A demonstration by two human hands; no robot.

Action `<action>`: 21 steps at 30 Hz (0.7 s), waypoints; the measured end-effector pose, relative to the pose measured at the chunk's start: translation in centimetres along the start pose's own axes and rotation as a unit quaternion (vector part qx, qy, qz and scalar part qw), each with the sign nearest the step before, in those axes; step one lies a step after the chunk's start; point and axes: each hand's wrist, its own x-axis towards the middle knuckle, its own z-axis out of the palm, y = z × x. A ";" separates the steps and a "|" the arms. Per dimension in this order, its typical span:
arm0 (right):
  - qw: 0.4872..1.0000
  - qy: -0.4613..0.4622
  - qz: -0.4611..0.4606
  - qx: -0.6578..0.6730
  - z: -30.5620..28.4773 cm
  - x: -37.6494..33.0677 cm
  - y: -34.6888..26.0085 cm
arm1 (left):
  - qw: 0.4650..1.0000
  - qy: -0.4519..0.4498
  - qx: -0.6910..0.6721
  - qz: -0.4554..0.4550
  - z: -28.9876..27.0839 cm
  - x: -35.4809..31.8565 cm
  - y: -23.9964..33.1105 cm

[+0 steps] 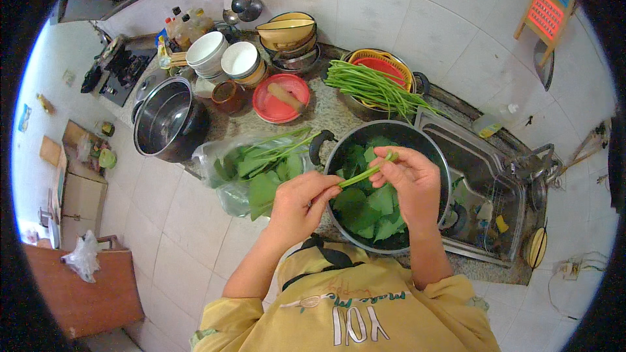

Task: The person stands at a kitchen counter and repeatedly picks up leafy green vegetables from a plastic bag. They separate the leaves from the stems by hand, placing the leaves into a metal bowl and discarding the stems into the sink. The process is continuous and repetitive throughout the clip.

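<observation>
A green leaf stem is stretched between my two hands above a dark, two-handled pot. My left hand pinches its lower left end, and my right hand grips the upper right end with thumb and fingers. Broad green leaves lie inside the pot below. To the left, a clear plastic bag holds more leafy stems. Behind the pot, a bundle of peeled-looking long green stems rests across a yellow basket.
A metal sink with a yellow sponge adjoins the pot on the right. Farther left stand a large black pot, white bowls, a brown jar and a red basin. Ladles hang on the tiled wall.
</observation>
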 end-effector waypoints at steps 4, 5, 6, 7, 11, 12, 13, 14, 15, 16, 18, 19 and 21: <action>0.999 0.035 -0.020 0.011 0.0 -0.5 -1.4 | 0.992 0.035 0.084 0.092 -0.1 -0.1 -0.5; 0.998 0.030 -0.050 -0.030 -0.1 -0.6 -1.3 | 0.989 0.044 0.102 0.102 -0.1 0.0 -0.3; 0.994 0.024 -0.080 -0.072 -0.4 -0.7 -1.0 | 0.985 0.052 0.121 0.111 -0.2 0.0 -0.1; 0.987 0.019 -0.109 -0.114 -0.6 -0.8 -0.8 | 0.987 0.058 0.114 0.096 -0.2 0.1 0.2; 0.972 0.004 -0.160 -0.170 -0.7 -1.3 -0.7 | 0.999 0.042 0.028 0.018 0.3 0.6 1.7; 0.972 -0.006 -0.159 -0.174 -0.5 -1.4 -0.6 | 1.000 0.028 -0.009 -0.005 0.5 0.6 1.9; 0.971 -0.016 -0.158 -0.177 -0.3 -1.6 -0.6 | 0.999 0.022 -0.022 -0.009 0.6 0.6 2.0; 0.974 -0.010 -0.154 -0.164 -0.2 -1.7 -0.5 | 0.999 0.016 -0.035 -0.012 0.7 0.6 1.9; 0.977 -0.004 -0.151 -0.151 -0.2 -1.8 -0.4 | 0.999 0.009 -0.048 -0.014 0.8 0.6 1.9; 0.980 0.001 -0.147 -0.137 -0.2 -1.9 -0.3 | 0.998 0.026 -0.060 -0.002 1.1 0.6 1.7; 0.947 -0.015 -0.160 -0.278 -0.1 -1.8 -1.4 | 1.000 0.020 -0.013 -0.001 1.1 0.5 1.9; 0.923 -0.023 -0.165 -0.347 -0.2 -1.6 -1.8 | 1.000 0.017 0.011 -0.001 1.1 0.4 1.9; 0.880 -0.059 -0.218 -0.418 -0.4 -1.3 -1.7 | 0.998 0.033 0.037 0.038 1.3 0.5 1.8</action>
